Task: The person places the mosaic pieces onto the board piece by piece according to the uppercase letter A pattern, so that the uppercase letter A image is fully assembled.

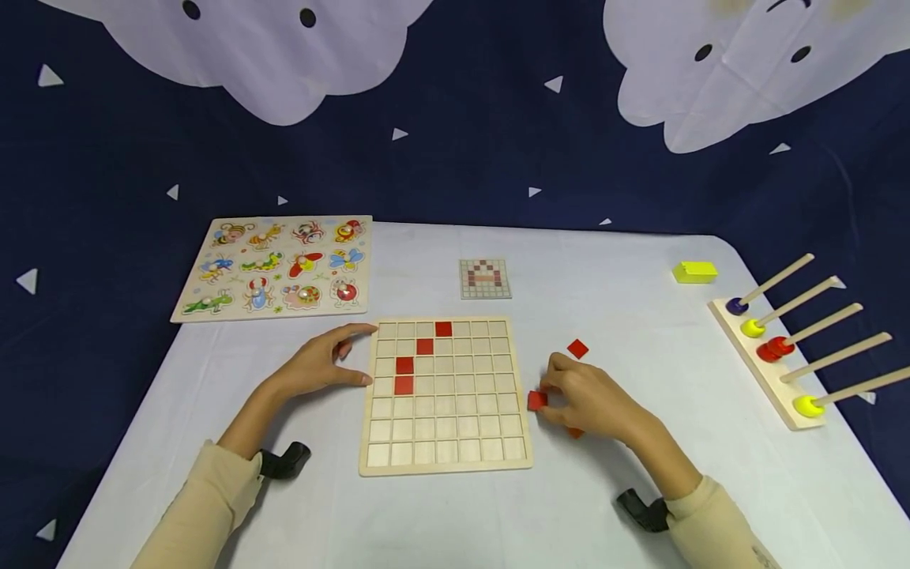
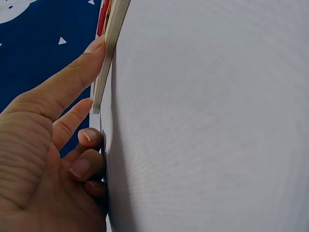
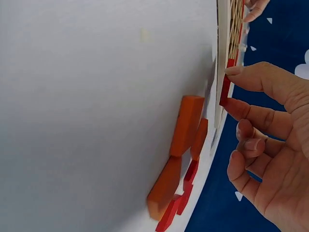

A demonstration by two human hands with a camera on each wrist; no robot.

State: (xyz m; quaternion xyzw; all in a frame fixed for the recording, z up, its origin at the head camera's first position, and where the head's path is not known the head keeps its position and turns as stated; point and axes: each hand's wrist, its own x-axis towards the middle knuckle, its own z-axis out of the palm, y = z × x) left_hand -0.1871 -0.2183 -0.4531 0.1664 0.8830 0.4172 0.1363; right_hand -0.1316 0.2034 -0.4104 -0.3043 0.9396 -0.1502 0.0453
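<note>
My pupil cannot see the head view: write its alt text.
A person's right hand pinches a red tile beside a wooden grid board that holds four red tiles, while the left hand touches the board's left edge. Beyond the board lies a small pattern card; an animal puzzle lies at upper left, a peg stand at right.

Grid board (image 1: 445, 407) by the left hand (image 1: 320, 363) looks like matt wood, the red tile (image 1: 536, 401) the right hand (image 1: 590, 397) pinches looks smooth, backdrop (image 1: 469, 174) beyond both is matt cloth tbh.
</note>
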